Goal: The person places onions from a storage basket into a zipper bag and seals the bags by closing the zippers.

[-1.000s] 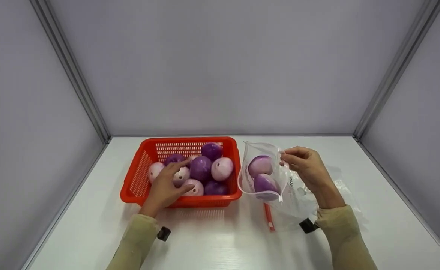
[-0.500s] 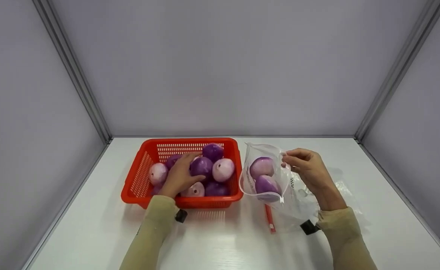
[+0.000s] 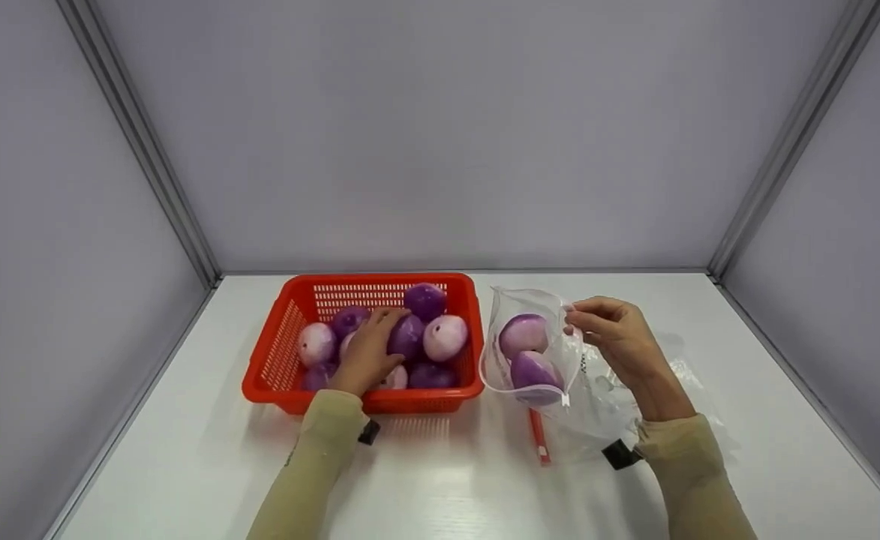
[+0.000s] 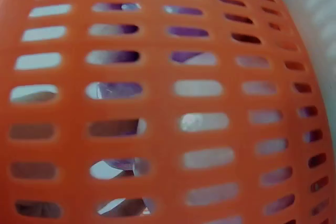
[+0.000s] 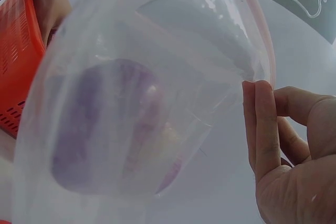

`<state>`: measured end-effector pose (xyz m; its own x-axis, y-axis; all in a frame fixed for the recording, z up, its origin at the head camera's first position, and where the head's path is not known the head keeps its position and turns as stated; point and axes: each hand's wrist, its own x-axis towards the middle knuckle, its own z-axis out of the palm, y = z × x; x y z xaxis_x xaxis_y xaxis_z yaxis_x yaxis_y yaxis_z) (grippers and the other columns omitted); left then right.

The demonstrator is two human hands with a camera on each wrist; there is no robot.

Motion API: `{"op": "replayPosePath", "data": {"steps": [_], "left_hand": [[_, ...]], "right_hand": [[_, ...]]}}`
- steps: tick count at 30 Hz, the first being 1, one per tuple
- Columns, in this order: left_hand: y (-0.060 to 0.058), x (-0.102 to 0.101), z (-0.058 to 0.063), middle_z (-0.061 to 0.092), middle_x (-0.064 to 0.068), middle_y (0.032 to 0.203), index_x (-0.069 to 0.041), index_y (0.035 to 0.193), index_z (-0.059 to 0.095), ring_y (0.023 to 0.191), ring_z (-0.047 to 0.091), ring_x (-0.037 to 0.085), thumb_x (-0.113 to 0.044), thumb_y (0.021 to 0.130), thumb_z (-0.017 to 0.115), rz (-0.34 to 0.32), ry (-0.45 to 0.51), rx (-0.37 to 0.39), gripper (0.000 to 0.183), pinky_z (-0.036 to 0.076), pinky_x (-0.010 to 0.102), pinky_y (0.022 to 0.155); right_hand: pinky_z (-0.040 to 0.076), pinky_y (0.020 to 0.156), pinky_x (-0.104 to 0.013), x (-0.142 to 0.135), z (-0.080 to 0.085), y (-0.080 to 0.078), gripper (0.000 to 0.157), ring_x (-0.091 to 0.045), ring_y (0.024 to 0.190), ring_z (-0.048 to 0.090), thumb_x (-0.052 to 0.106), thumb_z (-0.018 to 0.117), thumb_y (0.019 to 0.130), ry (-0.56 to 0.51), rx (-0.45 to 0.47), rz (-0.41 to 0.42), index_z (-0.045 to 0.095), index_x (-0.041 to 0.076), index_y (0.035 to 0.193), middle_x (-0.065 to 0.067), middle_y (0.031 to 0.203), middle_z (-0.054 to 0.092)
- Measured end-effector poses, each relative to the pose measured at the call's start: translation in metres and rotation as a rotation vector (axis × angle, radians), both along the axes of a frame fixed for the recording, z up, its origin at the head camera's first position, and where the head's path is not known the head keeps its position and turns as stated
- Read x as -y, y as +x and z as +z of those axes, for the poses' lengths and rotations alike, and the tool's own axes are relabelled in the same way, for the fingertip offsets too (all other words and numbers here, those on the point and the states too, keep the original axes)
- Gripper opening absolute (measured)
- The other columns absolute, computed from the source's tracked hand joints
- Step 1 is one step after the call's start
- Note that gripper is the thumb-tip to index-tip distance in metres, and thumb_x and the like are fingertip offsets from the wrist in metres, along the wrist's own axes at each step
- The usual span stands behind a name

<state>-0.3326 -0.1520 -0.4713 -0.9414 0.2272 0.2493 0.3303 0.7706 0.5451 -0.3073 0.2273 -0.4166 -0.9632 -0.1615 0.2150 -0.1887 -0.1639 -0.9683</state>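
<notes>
Left hand (image 3: 370,352) dips into the middle of the red basket (image 3: 379,279), fingers curled over a purple bulb (image 3: 407,337), thumb below: it has hold of it! That bulb sits just right of the palm, roundish, so I can't call a long axis; the left hand is clearly nearer. A pale bulb (image 3: 446,337) crowds its right side, then comes the basket's right rim, standing between it and the clear bag (image 3: 530,298) right of centre. There the right hand (image 3: 620,334) pinches the bag's right edge, mouth gaping, two bulbs (image 3: 524,335) inside. Below it, a red strip (image 3: 539,439) lies on the surface (image 3: 455,495).
</notes>
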Motion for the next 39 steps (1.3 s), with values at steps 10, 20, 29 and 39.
{"op": "replayPosePath", "data": {"steps": [10, 20, 29, 39], "left_hand": [[0.0037, -0.0005, -0.0035, 0.052, 0.015, 0.147, -0.013, 0.146, 0.053, 0.128, 0.059, 0.038, 0.002, 0.089, 0.078, 0.011, -0.002, -0.015, 0.064, 0.054, 0.054, 0.102], [0.0042, 0.0004, -0.003, 0.054, 0.015, 0.136, -0.015, 0.139, 0.056, 0.121, 0.061, 0.04, -0.004, 0.091, 0.078, 0.016, -0.018, -0.06, 0.054, 0.055, 0.056, 0.1], [0.006, -0.0012, -0.0032, 0.053, 0.015, 0.136, -0.014, 0.14, 0.056, 0.124, 0.058, 0.041, -0.002, 0.091, 0.076, 0.008, -0.011, -0.064, 0.054, 0.056, 0.054, 0.097], [0.005, -0.0002, 0.0007, 0.053, 0.01, 0.14, -0.025, 0.142, 0.057, 0.131, 0.054, 0.041, -0.009, 0.091, 0.078, 0.083, -0.001, -0.125, 0.057, 0.053, 0.062, 0.101]], "right_hand": [[0.061, 0.081, -0.028, 0.0014, -0.0042, 0.001, 0.02, -0.014, 0.08, 0.071, -0.003, 0.066, 0.097, 0.007, 0.008, 0.012, 0.079, 0.012, 0.094, 0.0, 0.092, 0.074], [0.06, 0.076, -0.025, 0.0038, -0.004, 0.0014, 0.023, -0.014, 0.078, 0.071, -0.005, 0.065, 0.096, -0.018, 0.007, 0.013, 0.078, 0.013, 0.091, 0.0, 0.09, 0.074], [0.06, 0.076, -0.026, 0.0031, -0.0051, 0.0007, 0.024, -0.014, 0.078, 0.071, -0.006, 0.064, 0.097, -0.014, -0.002, 0.019, 0.079, 0.013, 0.091, -0.001, 0.09, 0.074], [0.061, 0.078, -0.028, 0.0034, -0.0045, 0.001, 0.02, -0.014, 0.079, 0.071, -0.005, 0.066, 0.096, -0.012, -0.007, 0.016, 0.079, 0.01, 0.094, -0.001, 0.091, 0.074]]}}
